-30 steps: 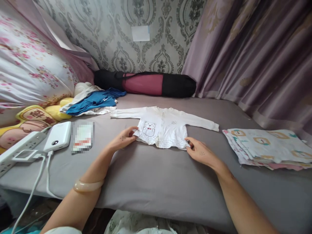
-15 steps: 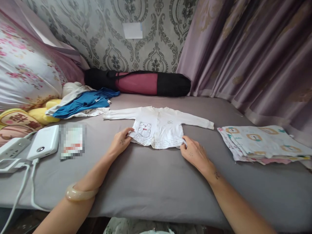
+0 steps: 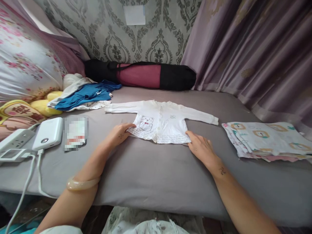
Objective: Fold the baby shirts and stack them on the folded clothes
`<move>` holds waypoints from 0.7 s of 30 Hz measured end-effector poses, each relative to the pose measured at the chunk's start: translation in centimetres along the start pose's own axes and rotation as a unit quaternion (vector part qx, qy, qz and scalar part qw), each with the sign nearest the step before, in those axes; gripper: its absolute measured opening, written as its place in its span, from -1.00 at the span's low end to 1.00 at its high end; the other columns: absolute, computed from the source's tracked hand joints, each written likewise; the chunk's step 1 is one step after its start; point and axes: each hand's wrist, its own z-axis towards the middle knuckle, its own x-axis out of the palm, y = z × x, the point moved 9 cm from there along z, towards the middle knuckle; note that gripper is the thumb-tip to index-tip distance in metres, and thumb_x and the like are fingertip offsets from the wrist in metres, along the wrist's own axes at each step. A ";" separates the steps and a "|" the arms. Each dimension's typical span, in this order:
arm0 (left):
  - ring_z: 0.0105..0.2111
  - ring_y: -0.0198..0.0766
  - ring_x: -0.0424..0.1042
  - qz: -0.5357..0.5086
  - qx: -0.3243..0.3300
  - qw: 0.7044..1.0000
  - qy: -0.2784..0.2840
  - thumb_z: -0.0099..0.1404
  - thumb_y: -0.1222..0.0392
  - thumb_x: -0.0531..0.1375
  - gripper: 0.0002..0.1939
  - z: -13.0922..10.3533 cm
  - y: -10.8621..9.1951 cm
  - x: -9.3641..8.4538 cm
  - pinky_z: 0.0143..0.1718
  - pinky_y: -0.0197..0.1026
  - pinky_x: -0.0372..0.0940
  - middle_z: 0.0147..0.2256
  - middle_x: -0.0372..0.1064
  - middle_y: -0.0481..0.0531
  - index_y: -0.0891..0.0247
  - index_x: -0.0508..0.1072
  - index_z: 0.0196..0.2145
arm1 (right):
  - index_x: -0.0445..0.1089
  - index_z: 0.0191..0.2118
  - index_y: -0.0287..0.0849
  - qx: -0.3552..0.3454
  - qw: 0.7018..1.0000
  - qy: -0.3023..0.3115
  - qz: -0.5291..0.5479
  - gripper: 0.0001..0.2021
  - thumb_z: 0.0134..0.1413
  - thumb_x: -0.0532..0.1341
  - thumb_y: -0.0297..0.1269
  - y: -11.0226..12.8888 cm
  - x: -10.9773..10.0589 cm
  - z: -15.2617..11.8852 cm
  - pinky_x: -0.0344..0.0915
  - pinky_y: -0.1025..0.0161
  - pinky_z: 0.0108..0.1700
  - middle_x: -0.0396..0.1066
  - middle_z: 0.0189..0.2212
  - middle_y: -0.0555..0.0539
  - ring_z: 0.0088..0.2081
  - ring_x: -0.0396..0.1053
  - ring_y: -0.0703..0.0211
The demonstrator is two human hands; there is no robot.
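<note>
A small white baby shirt (image 3: 168,125) with a bear print lies spread flat on the grey sheet (image 3: 151,175), its long sleeves stretched out to both sides. At the lower left corner of its hem, my left hand (image 3: 120,134) is closed on the cloth between thumb and fingers. My right hand (image 3: 201,148) pinches the opposite hem corner; its fingertips are partly hidden. The hem lies nearly straight between both hands.
A folded stack of printed cloths (image 3: 265,138) sits right. On the left are a white power bank (image 3: 48,133), a power strip (image 3: 17,139), cables and a blurred flat item (image 3: 75,133). Behind lie blue clothing (image 3: 85,96) and a long black-and-red bag (image 3: 138,75).
The shirt's hem has been pulled straighter and smoother, and its lower right corner spreads outward with my right hand. The whole view has shifted slightly.
</note>
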 end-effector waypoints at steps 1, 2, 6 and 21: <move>-0.19 -0.08 0.43 0.003 0.009 1.000 0.004 0.22 0.21 0.02 -0.57 -0.1 0.0 -0.1 -0.12 -0.12 0.28 -0.12 0.46 0.15 0.25 0.46 0.00 | 0.24 0.16 -0.09 -0.002 1.000 0.002 -0.004 -0.57 0.18 0.01 -0.42 0.0 0.0 0.0 0.18 0.14 -0.18 0.44 -0.03 -0.16 -0.05 0.39 -0.06; -0.21 -0.09 0.43 0.008 0.016 1.000 0.008 0.24 0.20 0.02 -0.58 -0.1 0.0 -0.1 -0.13 -0.12 0.28 -0.16 0.45 0.15 0.26 0.48 -0.01 | 0.25 0.15 -0.08 -0.004 1.000 0.005 -0.008 -0.57 0.18 0.00 -0.43 0.0 0.1 0.0 0.18 0.14 -0.19 0.44 -0.05 -0.16 -0.05 0.39 -0.05; -0.29 -0.15 0.41 0.021 0.027 0.999 0.017 0.28 0.15 0.02 -0.59 -0.2 0.7 0.1 -0.16 -0.12 0.29 -0.26 0.39 0.11 0.23 0.51 -0.01 | 0.28 0.16 -0.01 -0.008 1.000 0.014 -0.025 -0.55 0.20 -0.03 -0.44 -0.2 0.2 0.0 0.18 0.17 -0.19 0.41 -0.07 -0.14 -0.08 0.39 0.00; -0.07 -0.09 0.32 0.035 0.211 0.972 0.099 0.29 0.03 0.17 -0.63 1.1 -9.7 1.6 -0.05 -0.10 0.24 -0.09 0.33 0.13 0.20 0.38 0.01 | 0.40 -0.08 -0.12 -0.269 0.956 -0.040 0.105 -0.80 0.27 0.08 -0.31 7.1 -4.3 -0.2 0.20 0.16 -0.01 0.40 -0.12 -0.11 -0.03 0.31 0.05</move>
